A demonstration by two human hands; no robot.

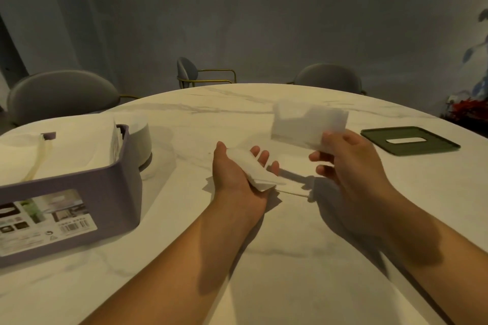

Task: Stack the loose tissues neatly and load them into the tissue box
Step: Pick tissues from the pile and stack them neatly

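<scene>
My left hand lies palm up over the marble table with a folded white tissue resting across its palm and relaxed fingers. More loose tissues lie flat on the table under and just right of that hand. My right hand is raised above the table and pinches a second white tissue by its lower right corner, so the sheet hangs blurred to the upper left. The purple tissue box stands open at the left, with white tissues inside it.
A dark green box lid with a slot lies at the right on the round marble table. A white round object stands behind the box. Grey chairs ring the far edge.
</scene>
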